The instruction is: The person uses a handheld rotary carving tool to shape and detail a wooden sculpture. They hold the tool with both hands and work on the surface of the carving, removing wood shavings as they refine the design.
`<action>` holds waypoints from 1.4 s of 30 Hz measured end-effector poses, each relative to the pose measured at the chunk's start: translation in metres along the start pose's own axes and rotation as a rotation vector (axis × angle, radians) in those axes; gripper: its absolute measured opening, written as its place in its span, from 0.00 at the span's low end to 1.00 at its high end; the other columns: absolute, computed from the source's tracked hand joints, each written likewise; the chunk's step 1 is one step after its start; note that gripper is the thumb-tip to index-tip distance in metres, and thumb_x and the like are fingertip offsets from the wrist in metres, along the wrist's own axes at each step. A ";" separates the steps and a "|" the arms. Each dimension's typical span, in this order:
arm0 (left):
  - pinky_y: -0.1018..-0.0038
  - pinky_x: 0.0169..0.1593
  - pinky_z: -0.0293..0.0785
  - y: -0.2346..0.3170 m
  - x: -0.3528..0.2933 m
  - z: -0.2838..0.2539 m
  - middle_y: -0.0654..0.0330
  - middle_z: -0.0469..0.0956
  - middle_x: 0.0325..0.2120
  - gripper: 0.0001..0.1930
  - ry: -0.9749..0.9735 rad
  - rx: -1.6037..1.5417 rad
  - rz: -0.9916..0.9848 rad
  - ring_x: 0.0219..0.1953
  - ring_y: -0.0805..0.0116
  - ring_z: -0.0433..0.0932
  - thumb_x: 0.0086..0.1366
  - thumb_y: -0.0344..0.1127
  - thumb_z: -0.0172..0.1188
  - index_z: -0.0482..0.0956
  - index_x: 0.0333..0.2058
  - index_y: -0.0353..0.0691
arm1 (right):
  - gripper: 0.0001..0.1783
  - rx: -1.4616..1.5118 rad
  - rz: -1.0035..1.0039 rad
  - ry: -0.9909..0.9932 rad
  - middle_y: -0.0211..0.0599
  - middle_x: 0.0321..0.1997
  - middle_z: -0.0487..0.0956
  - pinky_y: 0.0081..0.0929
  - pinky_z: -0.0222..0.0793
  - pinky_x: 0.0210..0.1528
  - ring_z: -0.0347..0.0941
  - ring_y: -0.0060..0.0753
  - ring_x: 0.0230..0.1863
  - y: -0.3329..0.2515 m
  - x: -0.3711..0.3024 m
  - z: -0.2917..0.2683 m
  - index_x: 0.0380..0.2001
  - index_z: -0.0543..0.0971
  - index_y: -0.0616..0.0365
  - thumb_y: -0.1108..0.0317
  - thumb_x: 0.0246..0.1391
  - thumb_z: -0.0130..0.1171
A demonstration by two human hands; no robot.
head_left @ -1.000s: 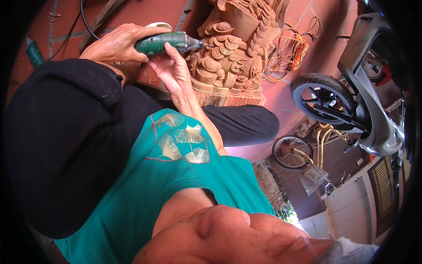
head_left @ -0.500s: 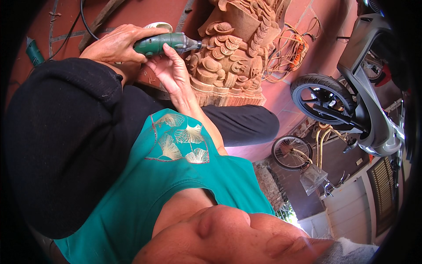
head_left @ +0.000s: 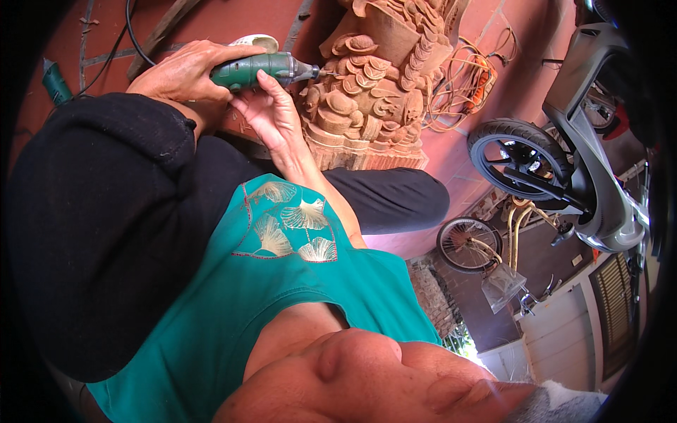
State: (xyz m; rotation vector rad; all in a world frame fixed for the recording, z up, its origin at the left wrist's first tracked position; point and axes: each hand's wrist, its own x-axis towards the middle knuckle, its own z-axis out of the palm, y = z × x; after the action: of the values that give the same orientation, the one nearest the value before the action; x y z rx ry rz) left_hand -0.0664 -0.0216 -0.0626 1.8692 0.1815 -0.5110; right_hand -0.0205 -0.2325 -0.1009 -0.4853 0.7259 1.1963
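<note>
A green rotary tool with a grey nose and a thin bit lies level between my two hands. My left hand wraps round its rear end from the left. From below, my right hand steadies it, thumb pressed on the body and fingers beneath. The bit meets, or nearly meets, the left side of a reddish-brown wood carving covered in rounded, coin-like and leafy relief. Whether it touches the wood is too small to tell. Behind the tool shows a cream, rounded thing, partly hidden by my left hand.
Another green tapered tool lies at the far left beside a black cord and a wooden bar. An orange power strip with tangled cable rests right of the carving. Further right stand a motorbike and a bicycle.
The rotary tool and both hands have shifted slightly left, drawing the bit back a little along the carving's side. The carving appears in nearly the same place.
</note>
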 end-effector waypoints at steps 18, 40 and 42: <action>0.57 0.58 0.76 -0.007 -0.001 -0.002 0.41 0.83 0.49 0.45 -0.017 -0.094 0.043 0.53 0.40 0.81 0.39 0.34 0.70 0.74 0.63 0.42 | 0.24 -0.017 0.018 -0.016 0.36 0.56 0.80 0.52 0.72 0.63 0.74 0.37 0.61 0.001 0.003 -0.001 0.57 0.76 0.53 0.70 0.58 0.70; 0.54 0.42 0.76 -0.010 0.010 0.000 0.42 0.83 0.34 0.44 0.063 0.029 0.144 0.39 0.37 0.82 0.42 0.36 0.77 0.73 0.64 0.52 | 0.22 0.014 -0.032 0.017 0.37 0.55 0.81 0.55 0.73 0.64 0.76 0.41 0.60 -0.006 0.017 -0.003 0.56 0.76 0.53 0.69 0.60 0.69; 0.54 0.41 0.77 -0.009 0.008 0.000 0.43 0.84 0.34 0.45 0.086 0.049 0.148 0.39 0.38 0.83 0.42 0.36 0.77 0.73 0.64 0.52 | 0.22 0.021 -0.002 -0.008 0.37 0.56 0.81 0.55 0.74 0.64 0.76 0.41 0.60 -0.006 0.019 -0.004 0.56 0.76 0.53 0.69 0.60 0.69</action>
State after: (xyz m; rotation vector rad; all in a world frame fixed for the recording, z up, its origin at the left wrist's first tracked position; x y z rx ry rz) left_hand -0.0626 -0.0196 -0.0743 1.9371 0.0868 -0.3366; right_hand -0.0125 -0.2246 -0.1182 -0.4636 0.7299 1.1868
